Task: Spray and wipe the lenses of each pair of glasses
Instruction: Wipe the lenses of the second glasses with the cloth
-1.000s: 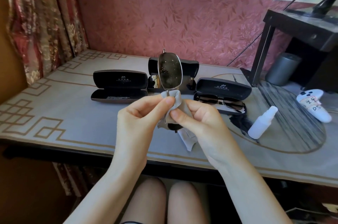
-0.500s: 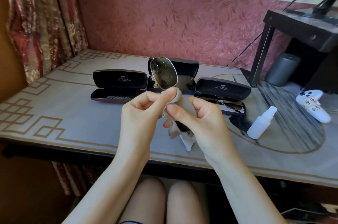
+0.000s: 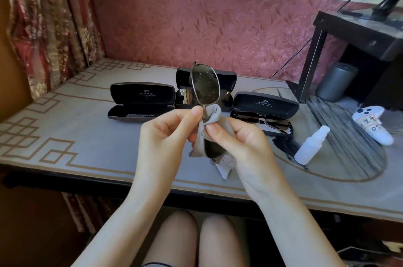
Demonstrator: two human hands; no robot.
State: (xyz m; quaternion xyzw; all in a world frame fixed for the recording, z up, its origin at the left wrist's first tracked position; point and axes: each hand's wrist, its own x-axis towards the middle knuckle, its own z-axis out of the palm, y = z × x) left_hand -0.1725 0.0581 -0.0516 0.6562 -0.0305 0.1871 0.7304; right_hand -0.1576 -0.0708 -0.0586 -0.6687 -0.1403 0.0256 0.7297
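Note:
A pair of metal-framed sunglasses (image 3: 205,87) stands on end above the table, its upper dark lens dotted with spray droplets. My left hand (image 3: 165,133) pinches the frame at the bridge. My right hand (image 3: 237,140) grips a grey cleaning cloth (image 3: 201,138) wrapped around the lower lens, which is mostly hidden. A white spray bottle (image 3: 311,144) lies tilted on the table to the right. A second pair of sunglasses (image 3: 263,119) rests in the open case (image 3: 266,103) on the right.
An empty open black case (image 3: 141,101) lies at the left and another open case (image 3: 226,79) sits behind the held glasses. A white game controller (image 3: 373,125) lies far right, by a dark desk (image 3: 357,33) and a grey cylinder (image 3: 335,83). White paper (image 3: 224,168) lies under my hands.
The glasses tilted left and then came back more upright. My hands stayed together, with the cloth shifting over the lower lens.

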